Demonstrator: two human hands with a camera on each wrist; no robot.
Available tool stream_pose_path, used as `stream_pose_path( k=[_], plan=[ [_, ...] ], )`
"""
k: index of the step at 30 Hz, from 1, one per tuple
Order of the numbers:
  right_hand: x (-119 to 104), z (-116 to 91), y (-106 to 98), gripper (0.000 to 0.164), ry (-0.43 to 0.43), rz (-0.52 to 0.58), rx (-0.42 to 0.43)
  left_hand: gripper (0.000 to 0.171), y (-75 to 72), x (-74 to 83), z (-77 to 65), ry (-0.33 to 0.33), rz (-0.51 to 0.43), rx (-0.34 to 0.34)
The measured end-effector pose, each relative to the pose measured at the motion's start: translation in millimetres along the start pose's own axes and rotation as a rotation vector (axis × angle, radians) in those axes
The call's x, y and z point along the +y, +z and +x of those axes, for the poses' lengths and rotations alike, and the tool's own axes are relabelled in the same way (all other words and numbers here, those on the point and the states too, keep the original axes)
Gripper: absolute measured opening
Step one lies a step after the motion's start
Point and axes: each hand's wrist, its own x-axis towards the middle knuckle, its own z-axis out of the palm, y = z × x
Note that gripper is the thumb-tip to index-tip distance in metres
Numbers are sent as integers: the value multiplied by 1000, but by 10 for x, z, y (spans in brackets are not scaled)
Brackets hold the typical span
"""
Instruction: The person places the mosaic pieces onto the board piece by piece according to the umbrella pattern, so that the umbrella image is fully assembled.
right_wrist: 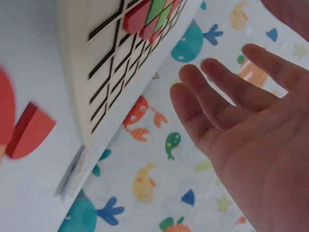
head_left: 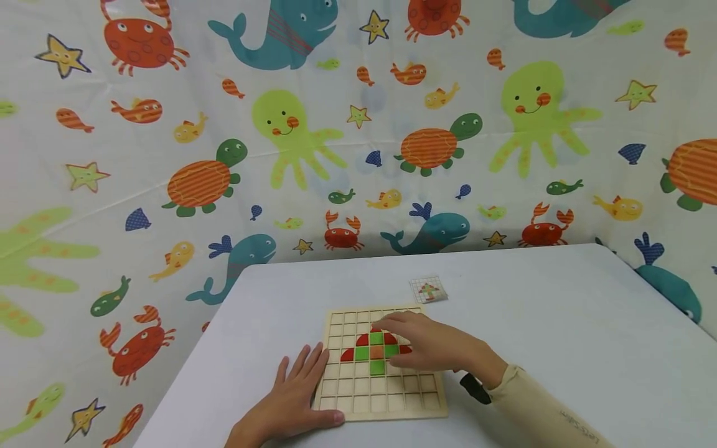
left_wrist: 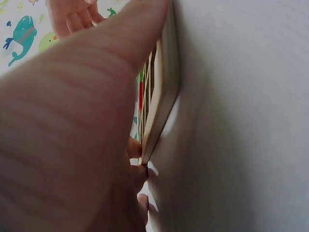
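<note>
A square wooden grid board lies on the white table, bearing red rounded pieces, several green squares and an orange square in its cells. My left hand lies at the board's lower left corner, fingers spread along the left edge and thumb by the near edge. Over the board's right half hovers my right hand, fingers loosely extended and holding nothing; it covers some cells in the head view. In the right wrist view its palm shows bare beside the board.
Behind the board lies a small card printed with a coloured grid pattern. A loose red piece rests on the table in the right wrist view. A sea-animal curtain hangs behind the table's far edge.
</note>
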Motion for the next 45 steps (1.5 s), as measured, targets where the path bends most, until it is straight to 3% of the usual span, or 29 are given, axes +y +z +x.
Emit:
stream_pose_path(
  k=[7,18,25,33,37,45],
  plan=[
    [137,-239,-81,87,88,76,-27,129,4,1,-10,-15,28,10],
    [399,-675,-225,87,167,89,-8,128,13,-5,-12,-14,25,18],
    [598,-803,-292,77,238,84,-1,130,34,14,-13,-20,35,26],
    [817,-835,-317,47,132,52,-13,132,56,38,-6,-35,39,23],
    [875,-849,-299,33,132,58,-11,132,54,43,5,-31,40,22],
    [961,-847,-204,31,128,3,31,132,46,47,14,-27,39,16]
  ],
)
